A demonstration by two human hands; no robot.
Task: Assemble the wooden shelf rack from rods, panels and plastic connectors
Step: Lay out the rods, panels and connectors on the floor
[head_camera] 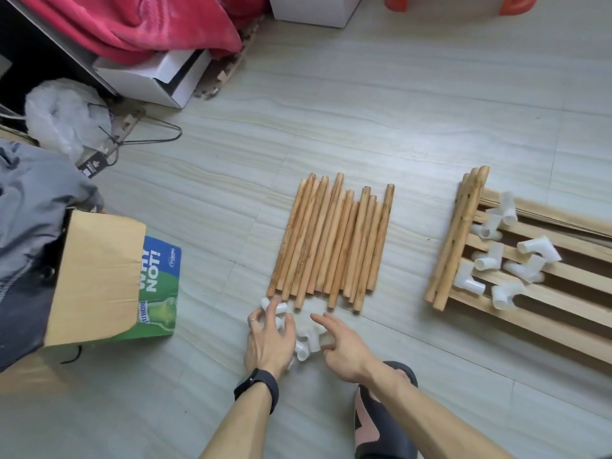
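Wooden rods [331, 240] laid side by side on the tiled floor [397, 111] at mid-frame, ends uneven. Heap of white plastic connectors [309, 337] just at 6 o'clock of them, largely hidden beneath both hands, count impossible to tell. Slatted wooden panels [546, 294] at 3 o'clock, cut off by the frame edge, carrying more loose connectors [523, 270] and a short bundle of rods [457, 240] along their 9 o'clock edge.

Left hand [270, 339] palm down on the heap, grip spread, fingers draped over the connectors, fingertips near the rod ends; ring [253, 320] on one finger, black wristband [256, 387] on the wrist. Right hand [344, 346] at 3 o'clock of the heap, grip likewise spread, index finger stretched toward 11 o'clock, thumb out of sight; contact with the connectors hard to judge.

Cardboard box [99, 279] at 9 o'clock, partly under grey cloth [29, 200]. Black-and-pink slipper [381, 422] at 6 o'clock, half covered by the right forearm.
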